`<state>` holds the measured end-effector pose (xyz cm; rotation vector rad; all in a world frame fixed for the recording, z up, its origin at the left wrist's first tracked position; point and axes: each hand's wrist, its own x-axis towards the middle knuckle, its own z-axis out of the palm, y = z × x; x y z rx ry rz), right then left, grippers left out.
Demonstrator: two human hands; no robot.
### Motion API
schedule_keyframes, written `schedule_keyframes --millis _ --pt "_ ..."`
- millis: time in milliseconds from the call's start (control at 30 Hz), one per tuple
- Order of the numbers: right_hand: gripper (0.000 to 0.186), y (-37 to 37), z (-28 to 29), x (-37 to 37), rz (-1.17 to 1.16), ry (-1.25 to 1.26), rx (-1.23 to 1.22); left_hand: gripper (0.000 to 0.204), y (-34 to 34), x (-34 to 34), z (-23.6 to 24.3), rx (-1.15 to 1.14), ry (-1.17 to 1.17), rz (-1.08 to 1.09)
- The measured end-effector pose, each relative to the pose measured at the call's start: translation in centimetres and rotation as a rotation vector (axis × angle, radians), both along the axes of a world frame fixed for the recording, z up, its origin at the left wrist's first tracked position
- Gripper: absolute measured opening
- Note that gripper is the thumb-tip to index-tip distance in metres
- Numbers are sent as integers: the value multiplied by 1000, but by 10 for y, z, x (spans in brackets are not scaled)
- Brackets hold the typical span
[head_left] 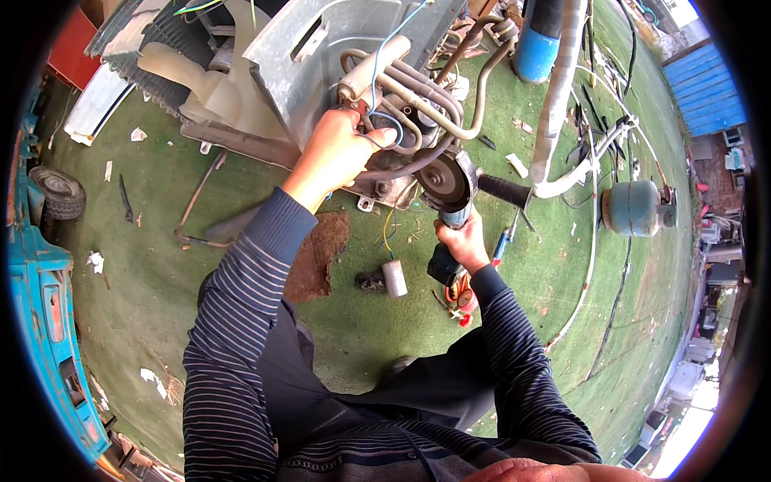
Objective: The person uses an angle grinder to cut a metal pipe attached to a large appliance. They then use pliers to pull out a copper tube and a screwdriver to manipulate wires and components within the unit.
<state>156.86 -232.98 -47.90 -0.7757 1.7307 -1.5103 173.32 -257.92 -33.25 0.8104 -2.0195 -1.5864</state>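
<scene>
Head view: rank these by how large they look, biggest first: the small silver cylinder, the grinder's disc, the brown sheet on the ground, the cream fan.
1. Cream fan
2. Brown sheet
3. Grinder's disc
4. Silver cylinder

A wheel [58, 193] and blue vehicle [36, 277] stand left of the brown sheet [321, 257], a gas cylinder [630, 209] and blue panel [707, 92] right of it.
</scene>
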Motion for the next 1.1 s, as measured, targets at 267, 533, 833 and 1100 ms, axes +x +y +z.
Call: schedule_keyframes --millis 267,533,833,1100 --pt "47 -1 -1 1 -13 21 -9 41 3 1 7 80 23 -38" --pt "46 -2 -3 1 -30 30 -44 44 3 1 11 168 -26 -40" --pt "45 -6 4 6 -37 61 -36 43 -1 0 -1 98 -13 -34" --pt "45 -5 -1 4 -43 69 -32 45 0 0 7 177 -70 -68"
